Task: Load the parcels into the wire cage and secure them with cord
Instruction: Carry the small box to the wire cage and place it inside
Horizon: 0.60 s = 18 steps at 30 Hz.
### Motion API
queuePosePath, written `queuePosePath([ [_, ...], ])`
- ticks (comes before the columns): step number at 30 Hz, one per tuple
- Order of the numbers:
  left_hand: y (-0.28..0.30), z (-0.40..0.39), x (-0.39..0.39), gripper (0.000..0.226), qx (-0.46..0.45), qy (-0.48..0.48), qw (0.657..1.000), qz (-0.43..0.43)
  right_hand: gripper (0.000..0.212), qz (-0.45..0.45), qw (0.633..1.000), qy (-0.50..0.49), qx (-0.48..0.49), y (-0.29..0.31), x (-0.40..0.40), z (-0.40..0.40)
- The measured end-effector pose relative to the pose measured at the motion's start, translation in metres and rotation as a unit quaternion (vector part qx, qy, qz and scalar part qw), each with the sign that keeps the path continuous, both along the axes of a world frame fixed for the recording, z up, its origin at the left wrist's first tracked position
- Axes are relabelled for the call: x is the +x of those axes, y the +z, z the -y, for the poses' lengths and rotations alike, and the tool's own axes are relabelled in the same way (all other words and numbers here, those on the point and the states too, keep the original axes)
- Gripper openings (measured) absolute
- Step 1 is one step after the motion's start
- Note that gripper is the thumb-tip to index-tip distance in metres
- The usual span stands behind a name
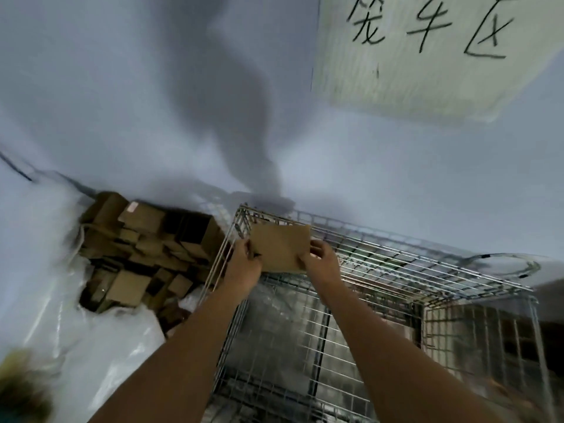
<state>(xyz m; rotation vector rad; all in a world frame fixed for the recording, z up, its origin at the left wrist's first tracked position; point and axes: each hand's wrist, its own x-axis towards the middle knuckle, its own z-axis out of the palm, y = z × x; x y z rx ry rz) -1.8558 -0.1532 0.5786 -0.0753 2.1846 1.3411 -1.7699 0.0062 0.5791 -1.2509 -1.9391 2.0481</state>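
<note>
while both arms reach forward over the wire cage (381,270), a flat brown parcel (279,248) is held between the two hands above the cage's far left corner. left hand (245,264): fingers closed on the parcel's left edge, thumb side toward the camera. right hand (322,257): fingers curled on the parcel's lower right corner and right edge. parcel face is tilted toward the camera, plain cardboard, no label visible on this side. cannot tell whether its lower edge touches the wire.

cage: silver mesh, top open on the near side, one mesh panel lying roughly level across the far right part. the inside shows a shiny floor; contents on the right side are too blurred to name.

left of the cage, just beside its left wall: a heap of cardboard parcels (146,251) of mixed sizes, lying on white plastic sheeting (100,331). a pale cord (78,239) hangs at the heap's left edge.

far right, past the cage: a coil of cable (500,265) lying on the pale surface by the wall (122,87).

upper right on the wall: a white paper sign (427,56) with handwritten black characters. a dark shadow runs down the wall to the cage's far corner.

frame is motion-blurred at the edges.
</note>
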Motion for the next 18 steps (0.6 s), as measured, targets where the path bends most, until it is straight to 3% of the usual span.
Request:
queuePosePath([
  [7, -0.178, -0.014, -0.007, 0.028, -0.047, -0.027, 0.998, 0.038, 0.036, 0.054, 0.998, -0.037, -0.017, -0.188, 0.0, -0.009],
  [11, -0.283, -0.016, -0.011, 0.045, -0.121, -0.082, 0.989, -0.013, 0.044, 0.075, 0.995, -0.055, -0.048, -0.299, -0.009, -0.008],
  [18, -0.389, -0.012, -0.026, 0.062, -0.211, -0.105, 0.97, -0.062, 0.043, 0.066, 0.987, -0.088, -0.115, -0.411, -0.033, 0.015],
])
